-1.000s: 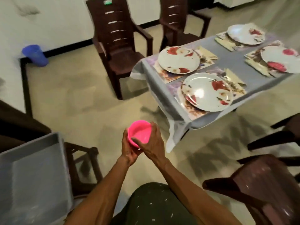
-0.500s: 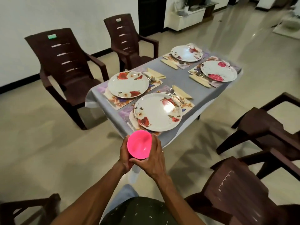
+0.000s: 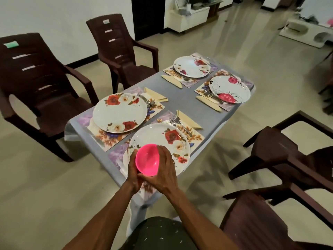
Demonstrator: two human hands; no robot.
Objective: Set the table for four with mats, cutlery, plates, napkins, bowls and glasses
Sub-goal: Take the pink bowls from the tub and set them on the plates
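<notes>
Four place settings lie on the long rectangular table with the grey cloth [image 3: 182, 103], its long axis running from the near end, below my view, to the far end. Each setting has a floral rectangular mat, a round white floral plate, a folded pale-yellow napkin and steel cutlery; no bowls or glasses stand on the table yet.

Largest item first: four dark brown plastic armchairs flank the table, two along the left edge [image 3: 45, 83] and two along the right edge [image 3: 288, 159].

Next, the nearest round white plate with red roses [image 3: 167, 139] sits at the near right corner, on its mat.

Smallest: I hold the bright pink round plastic bowl [image 3: 147, 159] above the near rim of that plate. The left hand [image 3: 133, 170] cups its left wall and underside; the right hand [image 3: 162, 170] wraps its right wall, fingers curled over the rim. I cannot tell whether more bowls are nested beneath it.

The bowl is round, so it has no long axis; its mouth points up and tilts slightly towards me.

Procedure, in my judgement: level the mouth, centre the bowl over the plate, lower it until the base seats flat, then release one hand at a time so the light plastic does not skid on the glazed surface.
</notes>
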